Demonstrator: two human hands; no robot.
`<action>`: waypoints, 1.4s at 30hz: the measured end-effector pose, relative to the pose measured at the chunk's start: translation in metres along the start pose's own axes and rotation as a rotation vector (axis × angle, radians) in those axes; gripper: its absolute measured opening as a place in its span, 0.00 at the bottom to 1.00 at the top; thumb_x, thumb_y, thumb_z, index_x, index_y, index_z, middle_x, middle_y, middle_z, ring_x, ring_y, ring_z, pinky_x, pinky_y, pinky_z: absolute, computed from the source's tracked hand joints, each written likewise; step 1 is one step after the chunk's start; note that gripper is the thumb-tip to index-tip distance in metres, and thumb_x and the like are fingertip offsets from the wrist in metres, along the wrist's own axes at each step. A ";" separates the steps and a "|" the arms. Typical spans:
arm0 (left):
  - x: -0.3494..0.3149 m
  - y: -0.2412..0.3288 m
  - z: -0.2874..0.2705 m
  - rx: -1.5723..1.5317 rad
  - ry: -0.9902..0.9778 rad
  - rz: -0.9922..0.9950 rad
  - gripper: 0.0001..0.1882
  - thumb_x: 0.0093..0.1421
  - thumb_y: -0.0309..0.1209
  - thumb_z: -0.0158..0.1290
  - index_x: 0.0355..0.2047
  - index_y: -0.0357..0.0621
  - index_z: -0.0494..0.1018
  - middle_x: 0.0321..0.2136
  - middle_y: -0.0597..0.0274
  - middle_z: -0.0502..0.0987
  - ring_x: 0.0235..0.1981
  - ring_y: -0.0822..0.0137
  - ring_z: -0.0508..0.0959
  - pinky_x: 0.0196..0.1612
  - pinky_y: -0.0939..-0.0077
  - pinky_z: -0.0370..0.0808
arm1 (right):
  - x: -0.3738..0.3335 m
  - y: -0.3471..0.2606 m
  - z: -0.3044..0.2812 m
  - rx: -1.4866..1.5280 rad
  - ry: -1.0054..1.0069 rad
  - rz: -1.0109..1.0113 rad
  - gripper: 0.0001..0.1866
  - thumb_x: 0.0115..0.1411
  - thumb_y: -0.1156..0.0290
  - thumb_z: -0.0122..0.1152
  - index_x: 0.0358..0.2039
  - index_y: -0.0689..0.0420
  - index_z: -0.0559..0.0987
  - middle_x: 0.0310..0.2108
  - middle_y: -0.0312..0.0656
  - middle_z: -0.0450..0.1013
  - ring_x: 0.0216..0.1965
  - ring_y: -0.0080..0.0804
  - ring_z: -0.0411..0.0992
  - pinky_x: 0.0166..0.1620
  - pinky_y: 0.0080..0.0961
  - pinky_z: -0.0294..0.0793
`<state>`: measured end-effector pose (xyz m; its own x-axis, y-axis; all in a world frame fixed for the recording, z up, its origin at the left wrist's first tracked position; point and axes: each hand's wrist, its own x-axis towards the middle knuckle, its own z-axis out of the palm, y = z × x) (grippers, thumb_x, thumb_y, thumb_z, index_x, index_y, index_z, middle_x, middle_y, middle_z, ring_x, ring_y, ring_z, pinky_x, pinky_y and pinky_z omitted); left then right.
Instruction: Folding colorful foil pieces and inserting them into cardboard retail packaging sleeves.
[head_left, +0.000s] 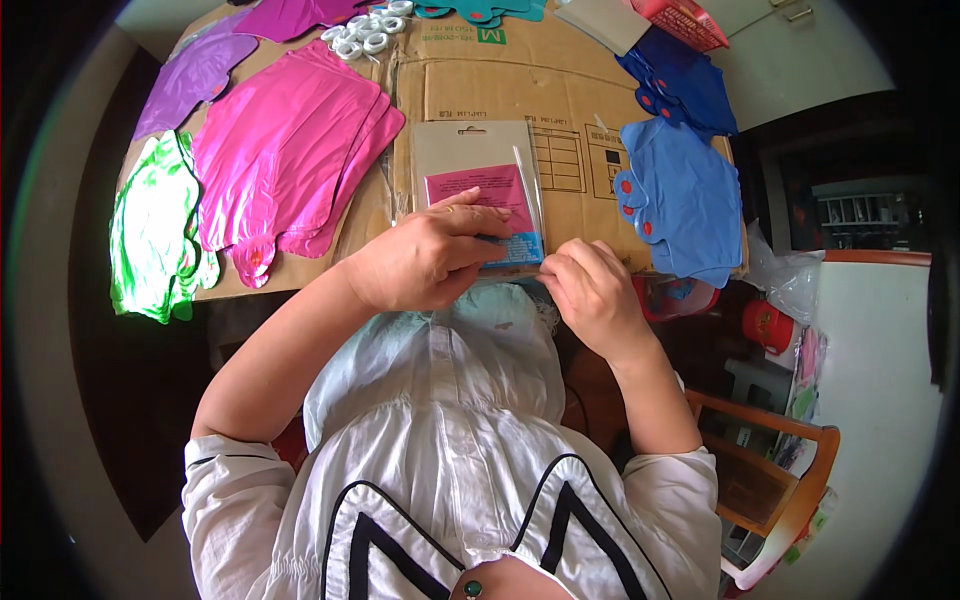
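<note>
A flat clear plastic packet [432,150] with a hang hole at its top lies at the near edge of the cardboard surface. Through it show a folded pink sheet [450,185] and a blue printed strip [525,246]. My left hand [440,250] rests across the packet's lower part, its fingers stretched to the right over the pink sheet. At the packet's lower right corner, my right hand [595,295] is closed in a pinch on the packet's edge. The exact contact between those fingertips is hard to make out.
Flattened foil balloons lie around the cardboard [470,85]: pink [285,150], purple [190,80] and shiny green [150,230] at left, light blue [690,200] and dark blue [680,80] at right. White ribbon rolls [375,42] sit at the back. A wooden chair [770,470] stands right.
</note>
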<state>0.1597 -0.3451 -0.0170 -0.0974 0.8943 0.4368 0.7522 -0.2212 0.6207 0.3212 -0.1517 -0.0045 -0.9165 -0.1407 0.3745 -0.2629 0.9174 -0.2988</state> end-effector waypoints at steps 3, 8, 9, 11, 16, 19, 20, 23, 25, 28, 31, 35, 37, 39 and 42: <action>-0.001 0.002 0.002 -0.005 0.004 -0.012 0.18 0.46 0.15 0.54 0.40 0.36 0.78 0.46 0.51 0.75 0.55 0.50 0.74 0.64 0.48 0.61 | -0.004 0.001 0.003 0.009 0.031 -0.016 0.09 0.48 0.80 0.65 0.30 0.60 0.74 0.29 0.41 0.68 0.29 0.39 0.69 0.36 0.32 0.69; -0.001 -0.001 0.003 -0.014 -0.003 -0.013 0.17 0.47 0.15 0.55 0.39 0.37 0.78 0.46 0.51 0.76 0.54 0.51 0.74 0.65 0.47 0.60 | -0.010 -0.004 0.003 -0.059 0.119 -0.075 0.08 0.49 0.80 0.64 0.28 0.60 0.73 0.27 0.40 0.67 0.27 0.37 0.68 0.35 0.32 0.69; -0.001 -0.002 0.004 -0.013 0.001 -0.012 0.17 0.47 0.15 0.55 0.39 0.37 0.78 0.45 0.51 0.76 0.54 0.51 0.74 0.65 0.47 0.60 | -0.012 -0.006 0.001 -0.070 0.122 -0.086 0.08 0.49 0.80 0.64 0.29 0.60 0.73 0.27 0.40 0.66 0.27 0.37 0.68 0.35 0.32 0.69; -0.001 -0.001 0.004 -0.012 0.008 -0.012 0.16 0.48 0.15 0.55 0.39 0.37 0.78 0.45 0.52 0.76 0.53 0.51 0.75 0.64 0.47 0.60 | -0.019 -0.010 -0.002 -0.036 0.102 -0.087 0.09 0.49 0.80 0.64 0.29 0.60 0.73 0.27 0.41 0.66 0.27 0.38 0.68 0.35 0.32 0.69; -0.002 -0.001 0.003 -0.014 0.015 -0.019 0.16 0.48 0.15 0.55 0.39 0.38 0.78 0.45 0.52 0.76 0.52 0.51 0.75 0.64 0.47 0.61 | -0.035 -0.023 -0.011 0.216 0.027 -0.020 0.11 0.47 0.81 0.66 0.31 0.60 0.73 0.28 0.41 0.68 0.28 0.39 0.69 0.35 0.32 0.70; 0.000 -0.002 0.004 -0.013 0.018 -0.010 0.15 0.48 0.15 0.55 0.39 0.38 0.78 0.44 0.52 0.76 0.52 0.51 0.75 0.64 0.47 0.61 | -0.037 -0.024 -0.021 0.243 -0.014 0.017 0.13 0.45 0.82 0.68 0.31 0.59 0.74 0.30 0.41 0.70 0.29 0.40 0.70 0.34 0.33 0.71; -0.001 -0.002 0.003 -0.009 0.019 -0.012 0.15 0.49 0.15 0.55 0.39 0.37 0.78 0.44 0.52 0.76 0.52 0.51 0.75 0.64 0.47 0.61 | -0.037 -0.024 -0.022 0.215 0.007 0.026 0.13 0.45 0.82 0.68 0.31 0.59 0.74 0.30 0.41 0.71 0.29 0.40 0.70 0.34 0.33 0.71; 0.000 -0.001 0.004 -0.004 0.025 -0.008 0.15 0.49 0.15 0.55 0.39 0.37 0.78 0.44 0.52 0.76 0.53 0.51 0.75 0.64 0.48 0.60 | -0.018 -0.016 -0.019 0.126 0.102 0.098 0.12 0.46 0.80 0.68 0.32 0.59 0.75 0.31 0.41 0.71 0.30 0.41 0.70 0.36 0.33 0.71; -0.001 -0.002 0.004 0.001 0.024 -0.002 0.15 0.49 0.15 0.55 0.39 0.37 0.78 0.44 0.52 0.76 0.53 0.51 0.75 0.64 0.48 0.60 | -0.010 -0.010 -0.011 0.082 0.088 0.065 0.12 0.46 0.80 0.67 0.32 0.60 0.75 0.31 0.41 0.70 0.30 0.40 0.70 0.37 0.33 0.70; 0.001 0.001 0.001 -0.023 0.012 -0.011 0.15 0.49 0.16 0.55 0.39 0.37 0.78 0.45 0.52 0.76 0.54 0.51 0.75 0.64 0.48 0.60 | -0.008 0.000 0.001 -0.021 0.062 -0.037 0.10 0.48 0.80 0.65 0.32 0.61 0.75 0.31 0.41 0.69 0.29 0.39 0.70 0.37 0.33 0.69; -0.001 -0.002 0.004 -0.012 0.014 -0.011 0.15 0.49 0.16 0.55 0.39 0.37 0.78 0.45 0.52 0.76 0.54 0.51 0.75 0.64 0.48 0.60 | -0.013 0.007 0.003 -0.103 0.071 -0.145 0.08 0.49 0.80 0.61 0.32 0.62 0.75 0.30 0.42 0.67 0.29 0.38 0.69 0.37 0.33 0.69; -0.002 -0.001 0.003 -0.019 0.013 -0.018 0.16 0.49 0.16 0.55 0.40 0.37 0.78 0.45 0.52 0.76 0.53 0.51 0.75 0.64 0.48 0.61 | -0.020 0.005 0.006 -0.159 0.122 -0.227 0.07 0.50 0.80 0.58 0.32 0.63 0.74 0.29 0.42 0.66 0.28 0.37 0.68 0.35 0.32 0.69; 0.000 -0.002 0.003 -0.021 0.008 -0.009 0.16 0.49 0.16 0.55 0.40 0.37 0.78 0.45 0.52 0.76 0.53 0.51 0.75 0.64 0.48 0.61 | -0.024 -0.001 0.005 -0.136 0.127 -0.217 0.07 0.50 0.80 0.58 0.32 0.63 0.74 0.30 0.42 0.67 0.27 0.37 0.68 0.35 0.32 0.69; 0.000 -0.002 0.004 -0.018 0.016 -0.007 0.16 0.49 0.16 0.55 0.39 0.37 0.78 0.45 0.52 0.76 0.53 0.51 0.75 0.64 0.48 0.61 | -0.028 -0.010 0.003 -0.080 0.104 -0.176 0.08 0.50 0.81 0.60 0.32 0.63 0.74 0.31 0.42 0.68 0.27 0.38 0.68 0.35 0.32 0.70; -0.001 -0.003 0.004 -0.005 0.026 -0.001 0.15 0.49 0.16 0.55 0.39 0.37 0.78 0.45 0.52 0.76 0.53 0.51 0.75 0.64 0.48 0.61 | -0.030 -0.016 -0.003 0.072 0.159 -0.079 0.11 0.48 0.82 0.63 0.33 0.62 0.74 0.32 0.43 0.69 0.28 0.39 0.69 0.36 0.33 0.70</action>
<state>0.1600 -0.3442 -0.0216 -0.1152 0.8841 0.4528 0.7488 -0.2223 0.6244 0.3542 -0.1610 -0.0083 -0.8347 -0.1451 0.5312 -0.3579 0.8761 -0.3231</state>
